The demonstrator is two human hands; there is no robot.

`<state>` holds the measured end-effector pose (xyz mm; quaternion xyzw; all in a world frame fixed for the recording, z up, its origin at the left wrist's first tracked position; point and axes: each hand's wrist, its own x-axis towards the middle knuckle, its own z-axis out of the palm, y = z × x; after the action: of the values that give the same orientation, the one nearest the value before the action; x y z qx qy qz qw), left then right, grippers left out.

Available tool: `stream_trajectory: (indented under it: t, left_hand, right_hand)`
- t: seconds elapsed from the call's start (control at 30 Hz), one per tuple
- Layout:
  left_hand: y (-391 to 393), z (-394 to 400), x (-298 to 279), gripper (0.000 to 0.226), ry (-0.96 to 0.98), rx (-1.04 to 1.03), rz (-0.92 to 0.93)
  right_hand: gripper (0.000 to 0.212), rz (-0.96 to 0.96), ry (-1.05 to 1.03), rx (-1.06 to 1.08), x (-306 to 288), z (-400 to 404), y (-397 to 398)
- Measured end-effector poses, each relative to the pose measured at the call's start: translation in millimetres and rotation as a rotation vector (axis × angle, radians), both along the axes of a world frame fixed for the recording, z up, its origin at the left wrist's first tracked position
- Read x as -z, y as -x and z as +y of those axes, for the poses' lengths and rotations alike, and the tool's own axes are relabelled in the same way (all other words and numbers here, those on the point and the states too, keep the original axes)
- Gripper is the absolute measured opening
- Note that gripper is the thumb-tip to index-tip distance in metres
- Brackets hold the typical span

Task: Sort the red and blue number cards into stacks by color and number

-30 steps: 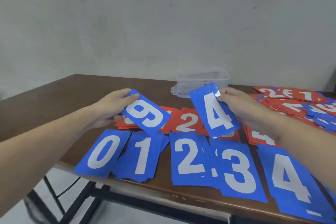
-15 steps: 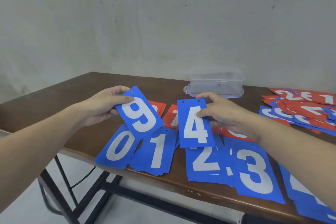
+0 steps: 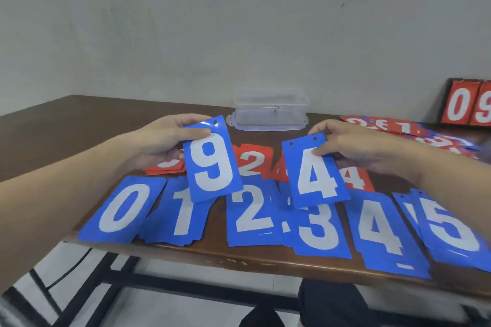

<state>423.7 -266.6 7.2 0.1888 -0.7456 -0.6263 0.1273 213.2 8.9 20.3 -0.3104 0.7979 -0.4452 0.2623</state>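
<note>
My left hand [image 3: 162,141] holds a blue 9 card [image 3: 212,159] by its top edge, above the blue 1 stack [image 3: 183,216]. My right hand [image 3: 353,145] pinches a blue 4 card [image 3: 316,172] at its top right corner, hovering over the blue 3 stack [image 3: 316,231]. Along the table's front edge lie blue stacks: 0 [image 3: 123,210], 1, 2 [image 3: 251,214], 3, 4 [image 3: 380,228] and 5 [image 3: 451,228]. Behind them lie red cards, a 2 [image 3: 252,160] and a 4 [image 3: 354,178] showing.
A clear plastic box [image 3: 271,110] stands at the back of the brown table [image 3: 79,125]. A loose heap of mixed red and blue cards [image 3: 414,130] lies at the far right. A scoreboard with red 0 and 9 [image 3: 467,103] stands behind it.
The view has shifted so the 4 and 5 stacks show. My right hand carried the blue 4 card rightward, from over the 2 stack to over the 3 stack. The 9 card turned more upright.
</note>
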Motion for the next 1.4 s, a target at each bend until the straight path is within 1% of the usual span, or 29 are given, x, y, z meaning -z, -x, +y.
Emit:
stream_trajectory:
  t: [0.1, 0.2, 0.37, 0.43, 0.5, 0.63, 0.77, 0.9, 1.0, 1.17, 1.23, 1.33, 1.4]
  left_hand:
    - [34, 25, -2, 0.026, 0.013, 0.104, -0.024]
    - [64, 52, -5, 0.025, 0.052, 0.173, -0.050]
    - [104, 100, -8, 0.023, 0.068, 0.244, -0.061]
    - [119, 118, -8, 0.021, 0.070, 0.262, -0.060]
    - [136, 134, -6, 0.020, 0.052, 0.282, -0.051]
    - [176, 170, -1, 0.018, 0.071, 0.360, -0.054]
    - [223, 225, 0, 0.017, 0.068, 0.458, -0.058]
    - [273, 293, -4, 0.023, 0.016, 0.535, -0.058]
    - [307, 351, -3, 0.024, -0.017, 0.578, -0.047]
    - [363, 454, 7, 0.017, -0.020, 0.640, -0.048]
    - [383, 493, 14, 0.018, -0.038, 0.654, -0.058]
    - [409, 549, 21, 0.014, -0.003, 0.671, -0.051]
    - [425, 584, 24, 0.012, -0.004, 0.687, -0.038]
  right_hand:
    - [0.024, 0.006, -0.086, 0.023, 1, 41, 14]
    - [0.026, 0.075, -0.213, 0.025, 5, 73, 21]
    - [0.026, 0.369, -0.434, 0.018, 25, 101, 30]
    - [0.030, 0.440, -0.484, 0.007, 35, 109, 36]
    - [0.033, 0.490, -0.470, 0.037, 42, 121, 45]
    - [0.029, 0.517, -0.330, 0.203, 37, 165, 64]
    - [0.020, 0.539, -0.244, 0.382, 30, 237, 83]
    - [0.014, 0.488, -0.163, 0.559, 30, 316, 100]
    - [0.012, 0.520, -0.185, 0.690, 31, 374, 110]
    - [0.012, 0.471, -0.265, 0.850, 30, 464, 118]
    - [0.013, 0.479, -0.300, 0.902, 30, 493, 120]
    - [0.018, 0.455, -0.287, 0.997, 34, 530, 122]
    - [0.016, 0.430, -0.284, 1.044, 36, 549, 121]
